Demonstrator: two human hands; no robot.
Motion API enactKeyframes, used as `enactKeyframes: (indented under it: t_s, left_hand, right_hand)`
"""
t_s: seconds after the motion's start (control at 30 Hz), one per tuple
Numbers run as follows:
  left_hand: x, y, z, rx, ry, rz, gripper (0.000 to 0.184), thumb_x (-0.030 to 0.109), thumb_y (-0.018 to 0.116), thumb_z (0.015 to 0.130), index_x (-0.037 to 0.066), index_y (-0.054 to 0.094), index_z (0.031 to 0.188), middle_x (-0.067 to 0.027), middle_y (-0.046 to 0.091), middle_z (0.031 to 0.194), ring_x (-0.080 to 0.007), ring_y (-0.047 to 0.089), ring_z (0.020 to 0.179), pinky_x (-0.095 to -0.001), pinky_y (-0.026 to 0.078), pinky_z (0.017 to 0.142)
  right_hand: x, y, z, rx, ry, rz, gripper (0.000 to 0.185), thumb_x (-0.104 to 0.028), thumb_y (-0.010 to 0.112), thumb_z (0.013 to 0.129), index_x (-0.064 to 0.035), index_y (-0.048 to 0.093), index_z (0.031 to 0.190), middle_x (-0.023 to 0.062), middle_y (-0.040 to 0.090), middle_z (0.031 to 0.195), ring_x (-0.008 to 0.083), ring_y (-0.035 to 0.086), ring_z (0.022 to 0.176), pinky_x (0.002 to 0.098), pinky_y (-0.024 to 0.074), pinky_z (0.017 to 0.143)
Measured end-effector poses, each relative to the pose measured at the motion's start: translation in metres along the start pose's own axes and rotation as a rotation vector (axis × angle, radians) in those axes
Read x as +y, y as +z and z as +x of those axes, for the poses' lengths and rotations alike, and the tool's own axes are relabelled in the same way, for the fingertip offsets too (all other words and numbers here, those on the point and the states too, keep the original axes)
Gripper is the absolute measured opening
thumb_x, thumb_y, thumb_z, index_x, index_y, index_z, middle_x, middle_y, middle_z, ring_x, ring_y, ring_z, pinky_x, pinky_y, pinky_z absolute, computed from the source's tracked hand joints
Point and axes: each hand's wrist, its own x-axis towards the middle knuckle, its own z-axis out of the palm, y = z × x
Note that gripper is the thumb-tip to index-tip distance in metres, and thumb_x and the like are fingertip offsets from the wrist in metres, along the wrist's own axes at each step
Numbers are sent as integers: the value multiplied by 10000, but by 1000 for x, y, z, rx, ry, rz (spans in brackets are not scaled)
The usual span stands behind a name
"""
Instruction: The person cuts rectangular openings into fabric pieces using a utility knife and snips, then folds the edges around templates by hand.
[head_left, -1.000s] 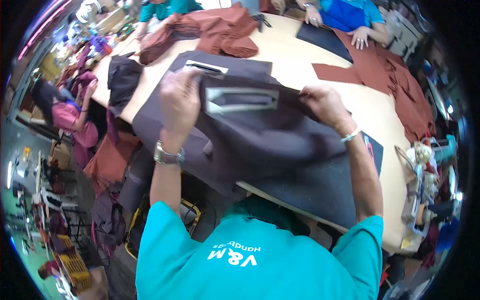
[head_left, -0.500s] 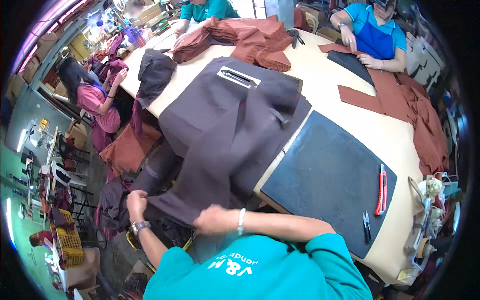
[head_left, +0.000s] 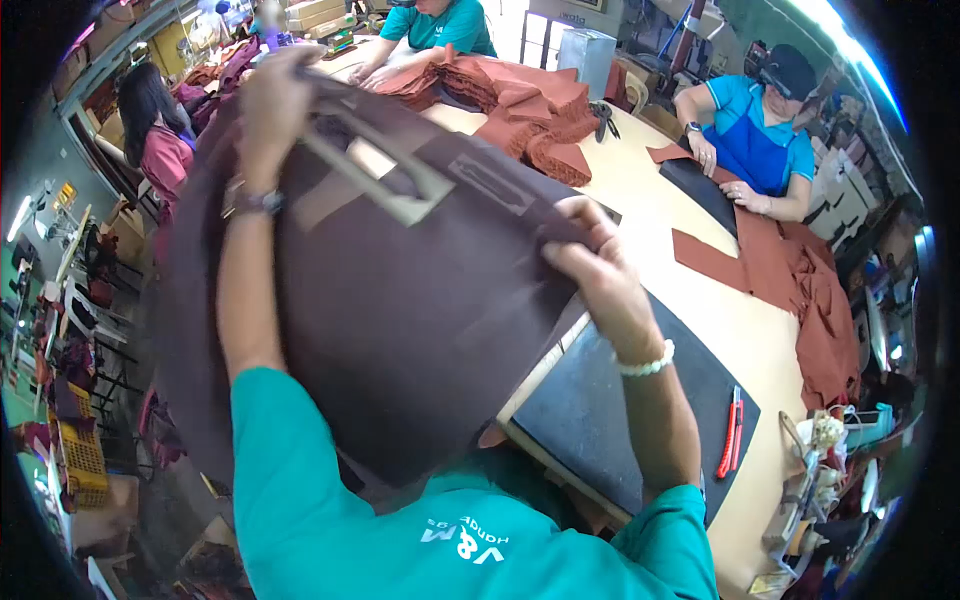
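A large dark brown sheet of leather or fabric point(head_left: 400, 330) is lifted in front of me and hangs down toward my body. My left hand point(head_left: 275, 115), smeared by motion, grips its far left edge. The fingers of my right hand point(head_left: 610, 285) are closed on the sheet's edge at the right. Between the hands lies a pale slotted template point(head_left: 415, 207), partly blurred. Right of it is a fainter slotted outline point(head_left: 495, 185) on the dark material. Whatever lies under the raised sheet is hidden.
A black cutting mat point(head_left: 575, 385) with a red cutter point(head_left: 732, 430) lies at my right. Rust-brown pieces point(head_left: 540, 110) are piled at the table's far side. Co-workers are at the left, far side and right; the right one point(head_left: 760, 150) handles rust-brown strips.
Both hands have moved from the near edge up and forward, carrying the dark sheet with them. The scissors on the mat are now hidden behind my right arm.
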Motion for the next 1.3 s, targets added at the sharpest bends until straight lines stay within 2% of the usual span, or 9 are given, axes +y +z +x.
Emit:
enactKeyframes:
  t_s: [0.1,0.23,0.3,0.53,0.7,0.8,0.97,1.1,1.3]
  left_hand:
    - [16,97,-2,-253,-213,51,286,67,502,684,138,694,883,-120,665,852,-289,626,816,-415,475,740]
    - [13,211,-33,-300,-146,28,217,100,515,742,185,702,814,-85,671,857,-251,621,883,-497,388,869]
    - [24,237,-46,-392,-238,-2,204,96,525,746,171,693,834,-83,668,872,-253,619,916,-543,337,946]
    - [34,298,-69,-511,-270,-12,182,82,522,739,132,675,826,-115,661,854,-283,624,895,-547,338,934]
    - [34,299,-73,-704,-291,54,267,108,524,751,105,628,996,-143,617,1041,-283,569,1021,-531,356,908]
    - [33,297,-95,-237,-355,128,452,208,536,802,94,482,1236,-166,475,1266,-320,439,1185,-546,337,931]
    - [27,221,-145,-658,-630,42,671,487,431,880,35,310,1361,-188,290,1412,-365,287,1289,-587,239,1006]
    - [25,160,-207,-850,-576,123,704,512,386,892,4,284,1369,-201,258,1433,-342,242,1326,-543,205,1050]
    - [40,133,-221,-851,-467,128,654,452,391,908,-12,298,1359,-214,291,1412,-363,265,1312,-548,226,1040]
  right_hand:
    - [29,-44,31,220,44,-90,274,-10,567,783,-19,535,1056,39,601,896,71,541,760,201,443,665]
    - [82,-91,65,390,44,-342,361,-27,600,759,26,519,1107,100,618,933,127,576,784,251,469,707]
    - [103,-104,73,430,97,-472,383,-25,601,750,45,510,1115,153,620,968,187,592,854,297,473,769]
    - [140,-127,89,538,135,-706,378,-27,616,753,11,507,1112,134,604,952,186,581,837,291,472,742]
    - [138,-128,98,574,220,-721,394,-53,620,762,23,501,1130,190,602,1027,260,598,905,330,462,809]
    - [152,-132,102,588,225,-725,464,-109,643,765,29,474,1175,207,574,1086,279,578,976,331,448,853]
    - [152,-115,92,514,149,-650,565,-182,677,753,36,439,1216,214,530,1173,290,534,1062,336,401,931]
    - [146,-100,88,466,175,-705,535,-138,656,751,37,443,1210,204,524,1190,296,506,1100,349,376,957]
    - [144,-104,91,543,100,-706,494,-71,598,765,33,429,1217,230,514,1192,316,497,1123,348,369,972]
